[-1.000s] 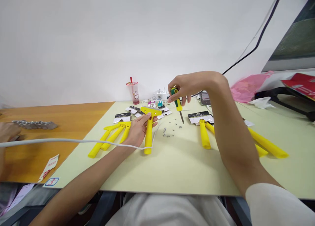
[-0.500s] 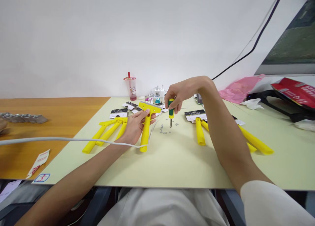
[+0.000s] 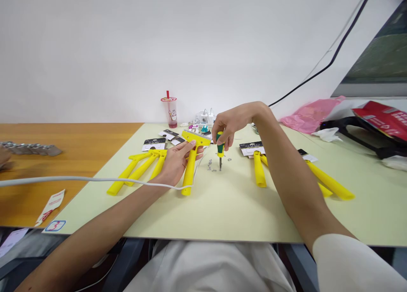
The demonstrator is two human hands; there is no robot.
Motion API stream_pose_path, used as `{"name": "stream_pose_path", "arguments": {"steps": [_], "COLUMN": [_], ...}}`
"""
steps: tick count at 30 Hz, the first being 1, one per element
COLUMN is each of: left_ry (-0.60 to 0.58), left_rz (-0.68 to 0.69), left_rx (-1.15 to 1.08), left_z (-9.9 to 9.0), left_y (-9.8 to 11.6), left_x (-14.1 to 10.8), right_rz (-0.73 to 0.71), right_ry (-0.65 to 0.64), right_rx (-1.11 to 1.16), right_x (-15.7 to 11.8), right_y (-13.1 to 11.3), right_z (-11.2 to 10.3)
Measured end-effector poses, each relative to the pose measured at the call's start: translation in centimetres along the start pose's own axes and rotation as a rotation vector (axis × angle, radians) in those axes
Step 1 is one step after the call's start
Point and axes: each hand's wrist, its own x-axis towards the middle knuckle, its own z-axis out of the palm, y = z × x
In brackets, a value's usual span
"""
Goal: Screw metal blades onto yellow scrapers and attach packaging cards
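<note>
My left hand (image 3: 177, 161) is closed around the neck of a yellow scraper (image 3: 190, 168), its wide head tilted up and away from me. A white cable crosses over its handle. In my right hand (image 3: 231, 123) is a screwdriver (image 3: 220, 144) with a green and yellow handle, held from above and pointing straight down. Its tip is down among small metal screws (image 3: 210, 165) scattered on the table; whether it touches one I cannot make out. Several more yellow scrapers (image 3: 140, 171) lie left of my left hand, and yellow handles (image 3: 260, 173) lie near my right forearm.
Black-and-white cards (image 3: 154, 144) lie behind the scrapers. A plastic cup with a red straw (image 3: 172, 114) and white chargers (image 3: 206, 117) stand by the wall. A pink bag (image 3: 311, 114) is at right. A white cable (image 3: 79, 179) runs across from the left, where metal parts (image 3: 34, 149) lie.
My right hand has lowered the screwdriver slightly, bringing its tip down among the screws. My left hand still holds the scraper in nearly the same place.
</note>
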Motion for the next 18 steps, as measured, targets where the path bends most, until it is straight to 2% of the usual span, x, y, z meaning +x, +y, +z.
{"name": "stream_pose_path", "arguments": {"steps": [7, 14, 18], "left_ry": [-0.004, 0.031, 0.030], "left_rz": [-0.007, -0.042, -0.064], "left_rx": [0.017, 0.072, 0.102], "left_z": [-0.1, -0.4, -0.7], "left_y": [-0.1, -0.6, -0.8], "left_x": [-0.1, 0.1, 0.3], "right_rz": [-0.038, -0.102, -0.129], "right_ry": [0.040, 0.265, 0.347], "right_rx": [-0.011, -0.100, -0.135], "right_x": [-1.2, -5.9, -8.2], "right_y": [-0.4, -1.5, -2.3], "right_z": [-0.1, 0.0, 0.2]}}
